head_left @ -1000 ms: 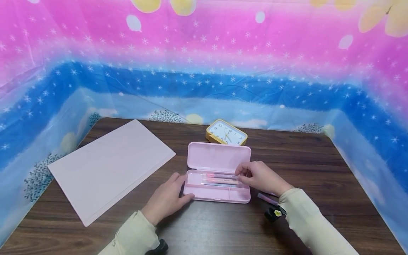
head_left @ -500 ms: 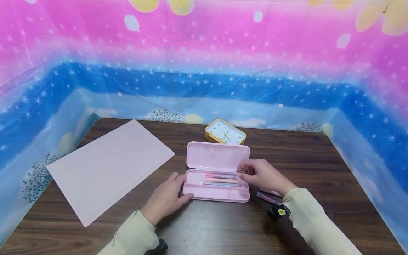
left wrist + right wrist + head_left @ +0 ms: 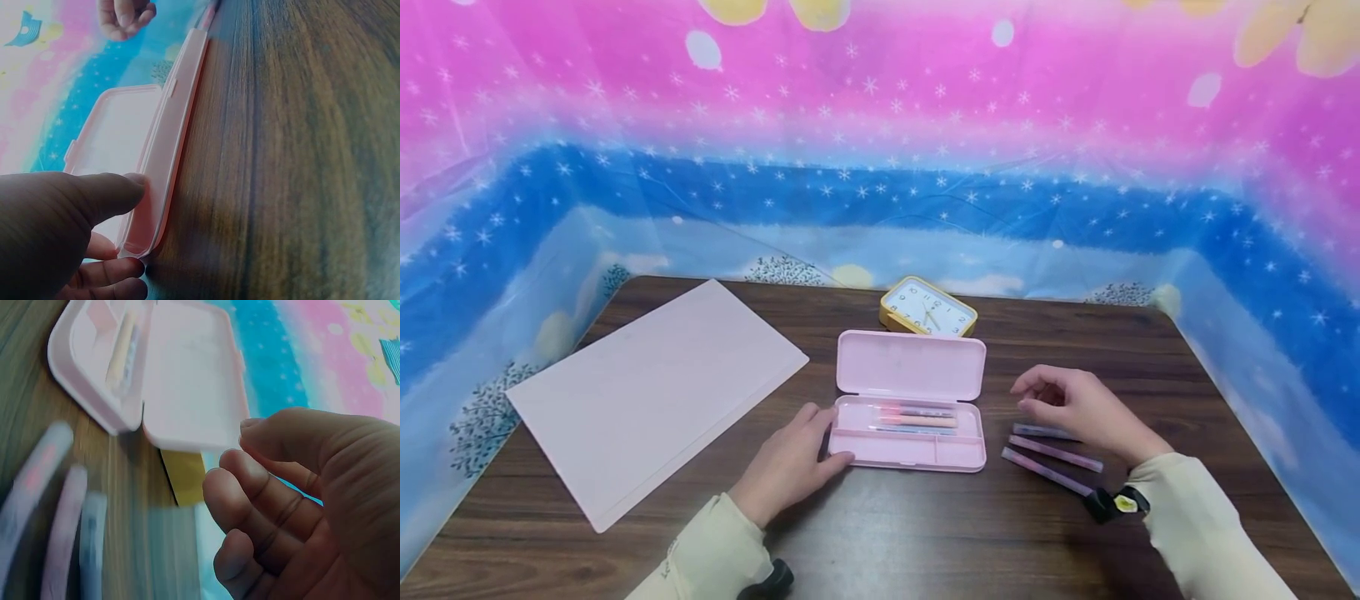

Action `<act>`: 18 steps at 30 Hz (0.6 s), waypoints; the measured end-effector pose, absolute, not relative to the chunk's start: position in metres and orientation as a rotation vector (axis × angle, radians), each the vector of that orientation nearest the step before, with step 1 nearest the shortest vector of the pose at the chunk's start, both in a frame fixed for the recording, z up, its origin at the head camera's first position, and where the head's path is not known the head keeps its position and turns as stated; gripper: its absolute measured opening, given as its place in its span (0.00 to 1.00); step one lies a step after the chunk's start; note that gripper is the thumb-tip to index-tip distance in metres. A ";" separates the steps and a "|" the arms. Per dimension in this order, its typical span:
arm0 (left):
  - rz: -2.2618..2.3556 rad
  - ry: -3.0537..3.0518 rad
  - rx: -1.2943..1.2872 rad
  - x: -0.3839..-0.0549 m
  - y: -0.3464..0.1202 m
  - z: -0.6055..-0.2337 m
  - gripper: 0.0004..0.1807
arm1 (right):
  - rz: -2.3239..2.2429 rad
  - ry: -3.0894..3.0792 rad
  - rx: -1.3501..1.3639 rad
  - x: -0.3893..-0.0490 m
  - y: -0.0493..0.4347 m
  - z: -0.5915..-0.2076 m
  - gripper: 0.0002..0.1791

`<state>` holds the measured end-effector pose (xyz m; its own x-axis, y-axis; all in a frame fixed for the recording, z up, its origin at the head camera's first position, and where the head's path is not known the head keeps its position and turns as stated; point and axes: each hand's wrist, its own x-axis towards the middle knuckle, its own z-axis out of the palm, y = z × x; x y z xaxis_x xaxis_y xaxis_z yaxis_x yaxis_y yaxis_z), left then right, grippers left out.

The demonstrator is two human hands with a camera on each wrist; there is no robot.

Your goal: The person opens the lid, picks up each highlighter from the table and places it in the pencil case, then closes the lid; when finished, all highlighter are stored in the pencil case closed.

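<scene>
A pink pencil case (image 3: 880, 450) lies unfolded on the table, lid tipped back. Several pens (image 3: 917, 422) lie side by side in its rear compartment; the front compartments hold nothing visible. My left hand (image 3: 786, 467) grips the case's left end, thumb against the front wall in the left wrist view and fingers around the end. Right of the case, my right hand (image 3: 1086, 408) hovers with loosely curled fingers and nothing between them. Below it lie a purple pen (image 3: 1045, 472), a pink pen (image 3: 1056, 453) and a bluish pen (image 3: 1037, 430), the last partly hidden by the hand.
A yellow-framed clock (image 3: 932, 308) lies face up right behind the raised lid. To the left, a large pale pink folder (image 3: 658, 404) rests at an angle on the brown wooden table (image 3: 880, 533). A patterned cloth (image 3: 880, 192) surrounds the table's back and sides.
My right hand has moved from the case's right end to the right, over the loose pens, uncovering that end and more of the pens. My left hand stays on the case.
</scene>
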<state>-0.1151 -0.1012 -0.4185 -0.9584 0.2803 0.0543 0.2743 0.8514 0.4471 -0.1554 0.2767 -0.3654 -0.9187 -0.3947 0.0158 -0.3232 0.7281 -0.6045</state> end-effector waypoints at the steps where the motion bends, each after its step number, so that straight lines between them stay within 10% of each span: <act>1: 0.723 3.010 0.451 -0.115 -0.101 -0.418 0.34 | -0.942 2.825 -0.573 -0.154 0.282 -0.364 0.06; 18: 0.720 3.006 0.430 -0.115 -0.100 -0.418 0.34 | -0.913 2.807 -0.293 -0.144 0.360 -0.383 0.14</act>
